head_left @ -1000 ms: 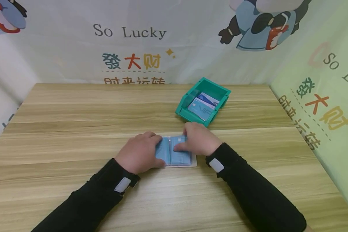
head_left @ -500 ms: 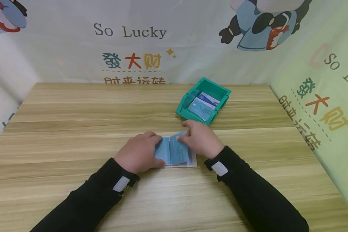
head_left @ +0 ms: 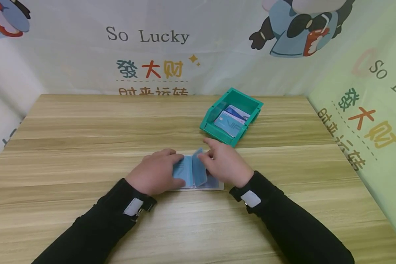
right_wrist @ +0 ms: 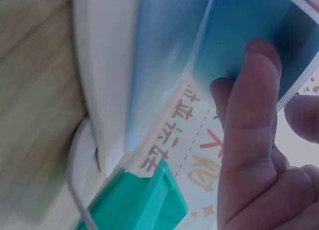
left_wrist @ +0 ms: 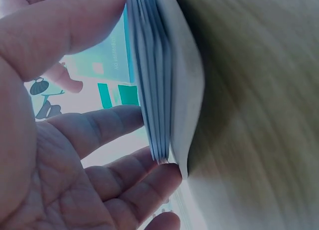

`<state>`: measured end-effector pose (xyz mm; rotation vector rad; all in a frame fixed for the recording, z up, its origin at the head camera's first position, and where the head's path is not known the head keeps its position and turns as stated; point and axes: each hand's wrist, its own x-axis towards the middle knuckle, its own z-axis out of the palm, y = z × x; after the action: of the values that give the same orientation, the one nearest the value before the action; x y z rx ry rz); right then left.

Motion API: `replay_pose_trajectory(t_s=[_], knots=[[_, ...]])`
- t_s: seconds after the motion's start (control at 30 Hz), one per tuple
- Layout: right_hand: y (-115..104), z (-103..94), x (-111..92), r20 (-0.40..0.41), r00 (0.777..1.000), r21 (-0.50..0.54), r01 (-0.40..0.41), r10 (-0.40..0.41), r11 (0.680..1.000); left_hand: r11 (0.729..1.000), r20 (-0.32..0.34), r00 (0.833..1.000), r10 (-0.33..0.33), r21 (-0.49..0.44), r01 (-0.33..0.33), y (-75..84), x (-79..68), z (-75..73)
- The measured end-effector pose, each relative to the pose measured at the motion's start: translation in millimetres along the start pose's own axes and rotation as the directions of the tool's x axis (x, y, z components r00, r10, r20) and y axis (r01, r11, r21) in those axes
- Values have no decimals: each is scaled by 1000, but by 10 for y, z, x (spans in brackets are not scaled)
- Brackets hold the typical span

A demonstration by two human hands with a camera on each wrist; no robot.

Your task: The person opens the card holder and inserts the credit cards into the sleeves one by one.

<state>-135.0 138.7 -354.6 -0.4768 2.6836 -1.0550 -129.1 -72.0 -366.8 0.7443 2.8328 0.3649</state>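
Observation:
A card holder (head_left: 183, 172) with clear sleeves and light blue cards lies open on the table. My left hand (head_left: 153, 172) holds its left half, thumb at the near end and fingers along the far end. In the left wrist view those fingers reach the edges of a stack of sleeve pages (left_wrist: 153, 80) above a pale cover (left_wrist: 187, 85). My right hand (head_left: 229, 161) pinches one raised blue sleeve page (head_left: 199, 169) by its outer upper part, index finger extended away. The right wrist view shows fingertips against this page (right_wrist: 239, 33); it stands tilted up from the holder.
Just beyond my right hand, a green bin (head_left: 242, 99) holds a light blue VIP card (head_left: 229, 123) and a dark blue card (head_left: 236, 112). The wood-grain table (head_left: 85, 128) is bounded by a printed cloth (head_left: 217, 55) at the back and sides.
My right hand has lifted the right-hand sleeve page and swung it leftward, from lying flat to standing steeply. The left hand has shifted slightly left, still holding the left half.

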Motion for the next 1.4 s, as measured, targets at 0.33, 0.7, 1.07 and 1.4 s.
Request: replay_pose_trajectory(t_s=[0.33,0.7,1.07,1.4], knots=[[-37,55,-27,80,997,63,-11,5,998,1000,7,1000,5,18,-5,-4,-4,-1],[-41,110,-36,118,991,61,54,-61,997,1000,13,1000,5,1,-5,-18,-11,-20],[-62,159,-66,153,982,46,104,-110,993,999,-26,999,37,-3,-37,-47,-20,-19],[-31,199,-75,173,975,14,142,-142,990,999,-48,999,24,-41,-26,-81,-17,-11]])
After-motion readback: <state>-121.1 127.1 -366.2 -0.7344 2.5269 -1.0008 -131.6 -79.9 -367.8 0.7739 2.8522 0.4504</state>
